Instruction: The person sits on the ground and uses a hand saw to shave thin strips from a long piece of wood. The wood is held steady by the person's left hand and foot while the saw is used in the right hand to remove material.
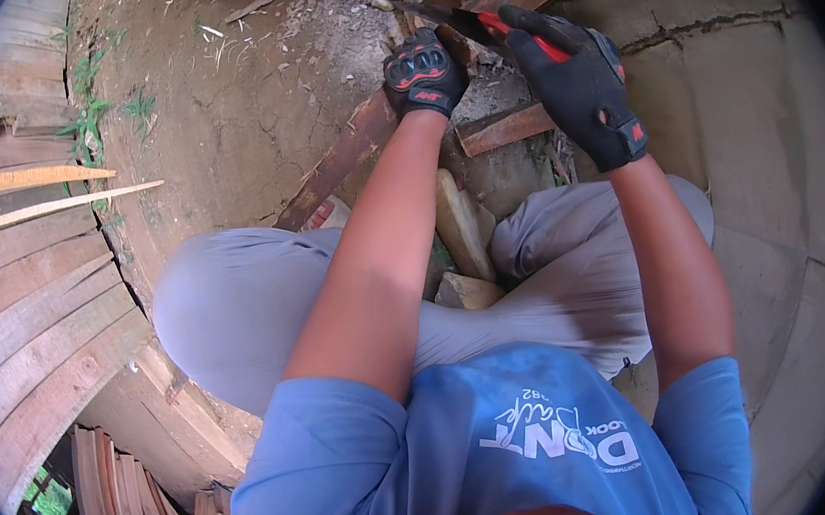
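The reddish plank (347, 159) lies slantwise in the head view, the only view, its near end beside the left knee of the person's folded legs (247, 305) and its upper part running under the gloved left hand (425, 73). That hand's fingers are together and curled down over the wood, seemingly clamped on it, though their tips are hidden. The gloved right hand (569, 70) is closed around the red-and-black handle (551, 48) of a dark-bladed tool (469, 25), whose blade points toward the upper left, just beyond the left knuckles; its edge is too small to read. The likeliest trouble, I judge, is a cut to the left hand: those 2 hands work close together, and a blade that skips or glances off the wood could reach the fingers. The plank could also roll or slide if the left hand's pressure eases, since no clamp shows on it. The short wood piece (505, 129) near the right wrist might knock that arm off line if a stroke swings low.
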`<state>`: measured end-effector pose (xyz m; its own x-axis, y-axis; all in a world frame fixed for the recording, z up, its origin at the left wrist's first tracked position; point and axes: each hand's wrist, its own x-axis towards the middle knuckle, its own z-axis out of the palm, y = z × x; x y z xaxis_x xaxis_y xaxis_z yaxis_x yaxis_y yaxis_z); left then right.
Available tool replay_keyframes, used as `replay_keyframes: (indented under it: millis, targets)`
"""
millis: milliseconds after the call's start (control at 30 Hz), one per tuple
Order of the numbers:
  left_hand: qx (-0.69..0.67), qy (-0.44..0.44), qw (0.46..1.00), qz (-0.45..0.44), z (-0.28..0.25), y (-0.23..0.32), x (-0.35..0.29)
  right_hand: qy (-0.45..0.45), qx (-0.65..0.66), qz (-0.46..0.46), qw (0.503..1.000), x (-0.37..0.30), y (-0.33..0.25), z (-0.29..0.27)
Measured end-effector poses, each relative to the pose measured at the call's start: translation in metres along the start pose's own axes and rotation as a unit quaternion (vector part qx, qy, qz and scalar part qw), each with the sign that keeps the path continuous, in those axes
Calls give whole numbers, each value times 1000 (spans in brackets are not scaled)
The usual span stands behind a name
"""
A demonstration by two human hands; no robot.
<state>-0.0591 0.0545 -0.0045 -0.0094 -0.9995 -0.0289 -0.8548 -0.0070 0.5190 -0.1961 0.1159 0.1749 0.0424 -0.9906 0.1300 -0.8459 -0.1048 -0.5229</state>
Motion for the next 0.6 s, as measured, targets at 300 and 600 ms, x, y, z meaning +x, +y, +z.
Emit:
replay_keyframes:
  millis: [300,600]
  targets:
    - [24,61,998,25,10,-7,-1,-3,-22,-10,1000,23,16,59]
    - [-26,-1,999,20,12,-2,-2,-15,-3,23,1000,75,47,108]
